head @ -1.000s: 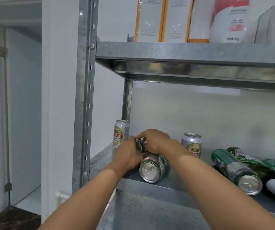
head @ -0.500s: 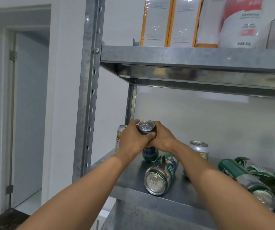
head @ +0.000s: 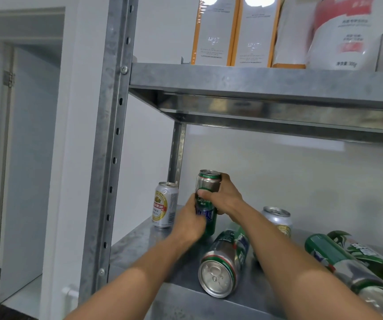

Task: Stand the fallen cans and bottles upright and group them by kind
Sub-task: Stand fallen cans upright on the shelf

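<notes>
A tall green can [head: 207, 185] stands upright on the metal shelf [head: 139, 241]. My left hand [head: 190, 220] grips its lower half and my right hand [head: 226, 197] grips its upper half. Another green can [head: 224, 262] lies on its side just in front, its top facing me. A silver and gold can [head: 164, 204] stands upright at the back left. A second silver can [head: 278, 220] stands behind my right forearm. At the right lie a green can [head: 347, 271] and a green bottle [head: 366, 250], both fallen.
A steel upright post [head: 112, 135] frames the shelf on the left. The upper shelf [head: 255, 82] carries white and orange boxes [head: 213, 31] and a white and red pouch [head: 343, 31]. An open doorway [head: 24, 158] is to the left.
Both hands have lifted the green can from lying on the shelf and turned it upright. The view has shifted down and closer.
</notes>
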